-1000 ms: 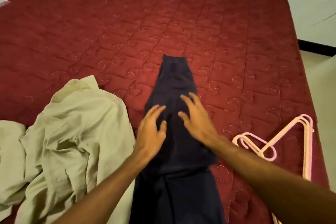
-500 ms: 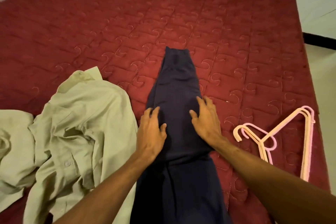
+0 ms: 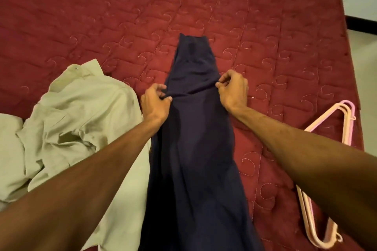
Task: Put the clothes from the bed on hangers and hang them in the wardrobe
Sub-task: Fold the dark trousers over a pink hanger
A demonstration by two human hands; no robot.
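With your left hand (image 3: pixel 156 101) and right hand (image 3: pixel 232 89) each pinching one edge of the navy trousers (image 3: pixel 195 149) lying along the bed (image 3: pixel 102 16), fold evenly, keeping both edges level.

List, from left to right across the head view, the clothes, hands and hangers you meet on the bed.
pale green shirt → left hand → navy trousers → right hand → pink hangers
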